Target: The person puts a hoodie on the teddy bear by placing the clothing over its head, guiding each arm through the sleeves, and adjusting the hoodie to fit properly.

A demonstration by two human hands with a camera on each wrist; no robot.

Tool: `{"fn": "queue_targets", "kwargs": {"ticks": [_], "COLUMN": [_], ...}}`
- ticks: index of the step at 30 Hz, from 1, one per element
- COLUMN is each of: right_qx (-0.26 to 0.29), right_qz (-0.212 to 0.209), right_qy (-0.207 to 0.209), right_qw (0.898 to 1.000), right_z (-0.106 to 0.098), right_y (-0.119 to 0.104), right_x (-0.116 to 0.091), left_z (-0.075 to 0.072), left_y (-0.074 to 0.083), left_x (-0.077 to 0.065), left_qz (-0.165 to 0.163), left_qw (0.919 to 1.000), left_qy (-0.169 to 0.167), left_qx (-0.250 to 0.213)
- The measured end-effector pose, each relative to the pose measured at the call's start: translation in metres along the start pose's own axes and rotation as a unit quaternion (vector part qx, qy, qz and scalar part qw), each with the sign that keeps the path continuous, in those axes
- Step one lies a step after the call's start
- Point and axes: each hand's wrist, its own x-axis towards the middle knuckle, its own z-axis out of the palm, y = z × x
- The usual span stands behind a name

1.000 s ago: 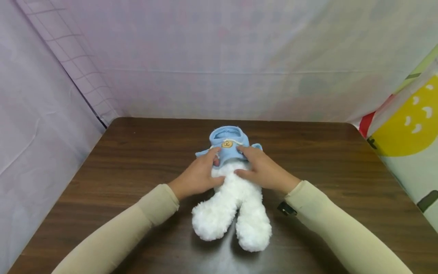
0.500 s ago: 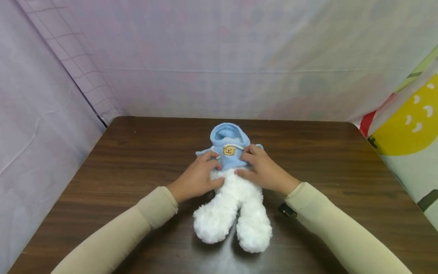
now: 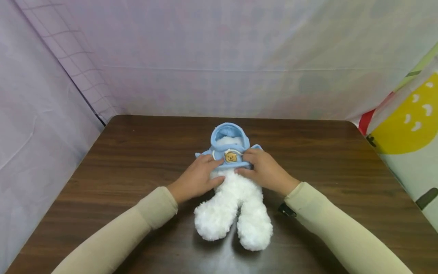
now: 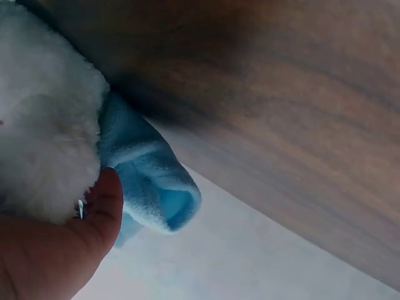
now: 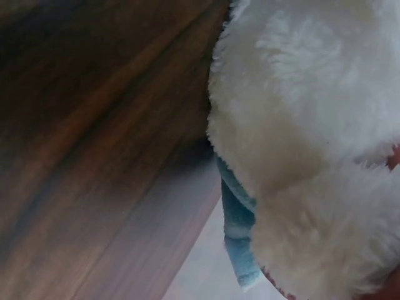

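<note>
A white fluffy plush toy (image 3: pixel 237 190) lies on the table, both legs pointing toward me. Its upper part is inside a light blue hoodie (image 3: pixel 232 147) with a bear-face patch (image 3: pixel 230 157), and white fur shows through the hood opening. My left hand (image 3: pixel 196 177) grips the hoodie's left lower edge, its thumb against the white fur. On the opposite side my right hand (image 3: pixel 268 171) holds the hem with bent fingers, thumb on the toy's body. A short blue sleeve (image 4: pixel 153 172) sticks out in the left wrist view. The toy's head is mostly hidden.
The dark wooden table (image 3: pixel 143 152) has rounded far corners. Behind it hangs a pale curtain (image 3: pixel 219 68), with another white cloth (image 3: pixel 44 106) at the left. A yellow printed cloth (image 3: pixel 410 121) hangs on the right.
The hoodie's hood opening has widened, and white fur now shows inside it. The bear patch has shifted slightly toward me. Both hands have stayed at the hem with their fingers bending more.
</note>
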Motion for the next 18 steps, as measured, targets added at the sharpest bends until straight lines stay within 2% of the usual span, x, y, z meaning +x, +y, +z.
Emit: {"fn": "queue_targets", "kwargs": {"ticks": [2, 6, 9, 15, 18], "right_qx": [0.003, 0.018, 0.019, -0.021, -0.024], "right_qz": [0.011, 0.043, 0.059, 0.034, 0.039], "right_qy": [-0.002, -0.013, -0.021, -0.012, -0.012], "right_qw": [1.0, 0.999, 0.998, 0.999, 0.999], "right_z": [0.0002, -0.0004, -0.0005, 0.0021, 0.0029], "right_y": [-0.001, -0.0027, -0.0037, -0.0013, 0.0005], "right_x": [0.0018, 0.0038, 0.0047, 0.0018, -0.0008], "left_z": [-0.0014, -0.0039, -0.0049, -0.0052, -0.0055], "left_y": [-0.0022, -0.0032, -0.0023, 0.0009, 0.0015], "left_x": [-0.0004, -0.0002, -0.0003, -0.0021, -0.0023], "left_qz": [0.019, 0.026, 0.012, -0.041, -0.059], "left_qw": [0.9997, 0.9987, 0.9988, 0.998, 0.997], "left_qy": [0.014, 0.032, 0.028, -0.011, -0.027], "left_qx": [0.011, 0.031, 0.038, 0.046, 0.042]}}
